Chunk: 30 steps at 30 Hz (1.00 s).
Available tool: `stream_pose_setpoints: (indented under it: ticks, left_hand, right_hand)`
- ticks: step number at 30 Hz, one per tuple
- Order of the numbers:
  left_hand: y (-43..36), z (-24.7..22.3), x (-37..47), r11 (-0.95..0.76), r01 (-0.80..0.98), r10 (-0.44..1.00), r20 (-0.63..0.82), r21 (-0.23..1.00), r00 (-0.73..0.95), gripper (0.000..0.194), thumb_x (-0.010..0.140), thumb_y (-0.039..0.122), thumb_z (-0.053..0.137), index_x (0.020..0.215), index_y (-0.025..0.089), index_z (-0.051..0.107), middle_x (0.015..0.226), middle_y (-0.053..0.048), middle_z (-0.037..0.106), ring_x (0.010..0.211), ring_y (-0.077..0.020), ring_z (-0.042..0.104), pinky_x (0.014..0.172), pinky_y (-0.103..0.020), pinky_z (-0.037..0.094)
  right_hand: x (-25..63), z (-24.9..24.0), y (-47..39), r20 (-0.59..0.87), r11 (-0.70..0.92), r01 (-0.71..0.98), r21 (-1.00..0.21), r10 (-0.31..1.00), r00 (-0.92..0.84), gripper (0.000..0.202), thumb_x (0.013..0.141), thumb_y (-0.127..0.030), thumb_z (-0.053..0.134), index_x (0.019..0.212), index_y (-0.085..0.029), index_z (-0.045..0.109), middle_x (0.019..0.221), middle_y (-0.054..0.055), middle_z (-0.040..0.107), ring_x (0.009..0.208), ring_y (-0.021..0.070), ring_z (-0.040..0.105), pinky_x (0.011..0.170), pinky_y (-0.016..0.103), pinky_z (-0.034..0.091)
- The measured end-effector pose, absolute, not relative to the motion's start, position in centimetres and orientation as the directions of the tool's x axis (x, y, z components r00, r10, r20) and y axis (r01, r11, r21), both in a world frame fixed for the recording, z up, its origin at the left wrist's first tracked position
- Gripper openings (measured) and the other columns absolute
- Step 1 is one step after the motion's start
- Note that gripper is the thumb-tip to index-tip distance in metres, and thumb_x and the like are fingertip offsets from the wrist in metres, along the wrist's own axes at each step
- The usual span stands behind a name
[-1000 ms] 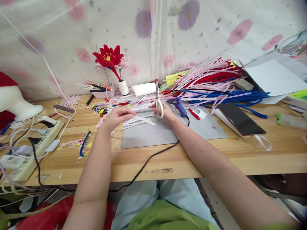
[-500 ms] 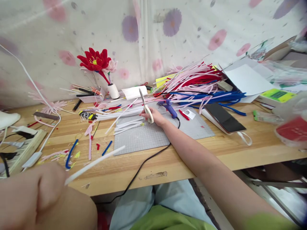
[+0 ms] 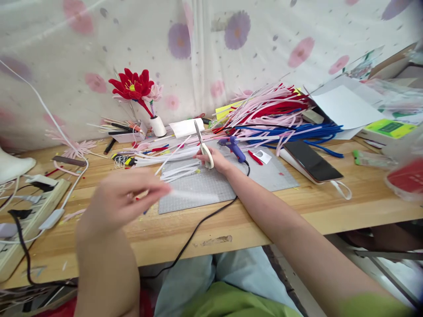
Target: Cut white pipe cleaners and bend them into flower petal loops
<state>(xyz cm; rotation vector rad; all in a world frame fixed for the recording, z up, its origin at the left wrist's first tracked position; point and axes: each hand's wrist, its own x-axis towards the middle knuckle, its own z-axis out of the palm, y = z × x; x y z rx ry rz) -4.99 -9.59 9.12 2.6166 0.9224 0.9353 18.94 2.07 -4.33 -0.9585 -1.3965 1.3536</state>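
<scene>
My left hand (image 3: 125, 193) is raised over the front left of the table, its fingers pinched on a white pipe cleaner (image 3: 193, 195) that is smeared by motion and points right over the grey cutting mat (image 3: 214, 193). At the mat's back, my right hand (image 3: 216, 159) is closed around the handles of white-handled scissors (image 3: 205, 152), blades pointing up. Just left of it, short white pipe cleaners (image 3: 180, 172) lie on the mat, and longer white pipe cleaners (image 3: 155, 158) lie behind them.
A purple glue gun (image 3: 236, 149) with a black cord (image 3: 198, 229) lies right of my right hand. Further right is a phone (image 3: 312, 160). A heap of pink, red and blue pipe cleaners (image 3: 267, 110) fills the back. A red flower (image 3: 134, 86) stands in a white vase (image 3: 157, 127). A power strip (image 3: 29, 233) sits left.
My left hand has moved right and up from the lower left, carrying the white pipe cleaner over the mat. My right hand and the scissors stay almost in place.
</scene>
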Motion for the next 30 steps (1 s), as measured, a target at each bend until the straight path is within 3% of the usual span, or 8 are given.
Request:
stream_pose_setpoints:
  ticks: [5,8,13,17,20,23,26,30]
  left_hand:
    - [-3.8,5.1,-1.6,-0.548,0.816,0.834,0.196,0.183,0.516,0.021,0.079,0.035,0.053,0.082,0.027,0.072,0.082,0.000,0.070,0.076,-0.0184,0.062,0.063,-0.029,0.043]
    - [-2.1,2.8,0.5,-0.515,0.846,0.851,0.199,0.139,0.486,0.026,0.083,0.036,0.048,0.089,0.026,0.071,0.089,-0.002,0.070,0.082,-0.0192,0.062,0.066,-0.029,0.041]
    - [-1.2,0.8,0.2,-0.433,0.853,0.886,0.314,0.293,0.341,0.034,0.086,0.042,0.043,0.104,0.024,0.065,0.099,-0.004,0.068,0.084,-0.0179,0.060,0.068,-0.027,0.040]
    - [-0.3,-0.1,-4.0,-0.291,0.822,0.950,0.252,0.490,0.185,0.037,0.086,0.045,0.040,0.091,0.020,0.066,0.078,-0.004,0.065,0.076,-0.0174,0.057,0.066,-0.026,0.039]
    - [0.5,-0.8,-6.1,-0.261,0.579,0.956,0.290,0.772,0.043,0.025,0.084,0.035,0.044,0.084,0.018,0.063,0.071,-0.001,0.058,0.067,-0.0116,0.052,0.061,-0.021,0.039]
    - [0.8,-1.4,-5.1,-0.093,0.199,0.994,0.102,0.976,-0.037,0.014,0.082,0.022,0.046,0.082,0.017,0.059,0.055,0.005,0.042,0.046,-0.0055,0.036,0.045,-0.016,0.029]
    - [0.5,-2.2,-2.1,0.057,-0.112,0.998,-0.061,0.992,-0.032,0.009,0.079,0.012,0.048,0.080,0.014,0.057,0.056,0.005,0.042,0.043,-0.0025,0.037,0.041,-0.013,0.028]
    - [-0.5,-3.2,1.6,0.182,-0.227,0.983,-0.182,0.957,0.022,0.010,0.085,0.021,0.047,0.089,0.016,0.055,0.069,0.001,0.056,0.058,-0.0062,0.057,0.057,-0.018,0.047]
  right_hand:
    - [18.9,-3.2,1.6,0.147,0.141,-0.044,-0.989,0.908,-0.392,0.033,0.061,-0.043,0.068,0.074,-0.016,0.055,0.058,-0.003,0.054,0.047,0.0070,0.040,0.043,0.020,0.031]
    - [18.5,-2.8,1.4,0.115,0.136,-0.004,-0.991,0.816,-0.567,0.032,0.056,-0.037,0.072,0.073,-0.015,0.055,0.060,-0.004,0.054,0.048,0.0062,0.041,0.044,0.020,0.032]
    - [18.3,-3.4,1.9,0.109,0.103,-0.036,-0.994,0.895,-0.433,0.033,0.053,-0.031,0.075,0.073,-0.016,0.053,0.053,-0.007,0.050,0.045,0.0058,0.042,0.043,0.019,0.032]
    - [19.5,-3.9,2.9,0.134,0.087,-0.257,-0.963,0.976,-0.172,0.034,0.055,-0.030,0.075,0.076,-0.015,0.052,0.056,-0.004,0.056,0.046,0.0060,0.046,0.045,0.019,0.035]
    - [19.8,-3.9,3.2,0.146,0.085,-0.393,-0.916,0.981,-0.129,0.035,0.055,-0.030,0.075,0.077,-0.015,0.053,0.069,0.001,0.063,0.052,0.0067,0.051,0.050,0.021,0.041]
    - [19.2,-4.0,2.9,0.131,0.042,-0.419,-0.907,0.974,-0.185,0.035,0.054,-0.029,0.076,0.077,-0.015,0.053,0.072,0.002,0.065,0.055,0.0084,0.055,0.054,0.023,0.045]
    - [18.3,-4.0,2.4,0.110,0.017,-0.361,-0.933,0.965,-0.240,0.037,0.053,-0.029,0.077,0.077,-0.015,0.053,0.066,0.000,0.062,0.054,0.0090,0.055,0.051,0.022,0.043]
    - [17.3,-4.0,1.9,0.080,0.024,-0.200,-0.980,0.958,-0.276,0.037,0.051,-0.030,0.078,0.073,-0.015,0.052,0.054,-0.004,0.055,0.044,0.0066,0.046,0.041,0.020,0.033]
